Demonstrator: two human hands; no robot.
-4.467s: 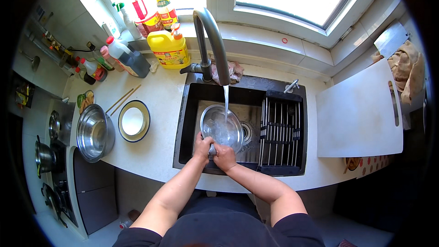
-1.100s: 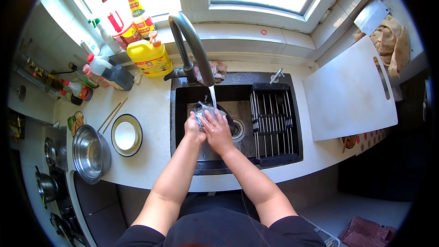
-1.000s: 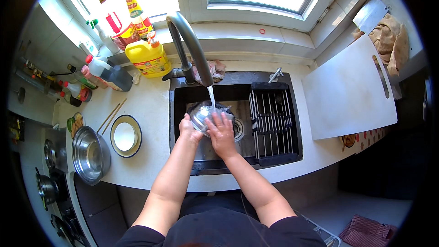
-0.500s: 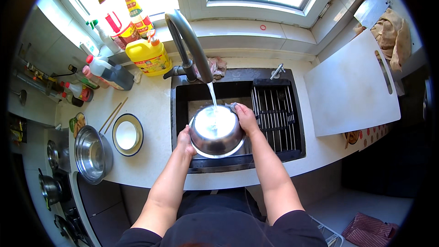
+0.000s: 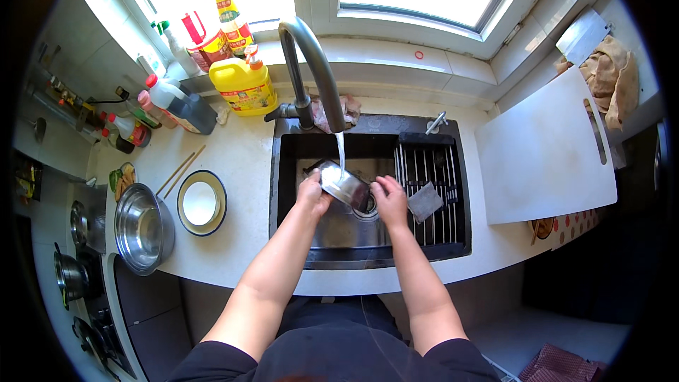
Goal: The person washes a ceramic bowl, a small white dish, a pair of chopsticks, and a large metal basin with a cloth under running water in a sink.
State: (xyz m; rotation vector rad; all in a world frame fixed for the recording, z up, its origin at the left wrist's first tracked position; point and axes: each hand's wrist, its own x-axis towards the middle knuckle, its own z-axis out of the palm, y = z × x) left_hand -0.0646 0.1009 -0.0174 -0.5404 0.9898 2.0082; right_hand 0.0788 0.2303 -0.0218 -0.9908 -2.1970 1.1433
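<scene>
Under the running tap (image 5: 311,49), a shiny metal bowl (image 5: 345,182) is tilted on its side above the sink (image 5: 339,230), with water striking it. My left hand (image 5: 313,194) grips the bowl at its left side, thumb on the metal. At the bowl's right edge is my right hand (image 5: 389,201), its fingers bent and seemingly pinching the rim; the fingertips are partly hidden. A grey scrubbing cloth (image 5: 425,203) lies on the drying rack (image 5: 449,170) just right of that hand.
Left on the counter stand a large metal basin (image 5: 146,244), a white bowl (image 5: 199,204) inside a rimmed dish, and chopsticks (image 5: 180,171). Behind them are a yellow jug (image 5: 244,86) and several bottles. A white cutting board (image 5: 541,152) leans at the right.
The bowl has turned from bottom-up onto its side. My right hand has let go of the grey cloth, now on the rack. The whole view has shifted slightly.
</scene>
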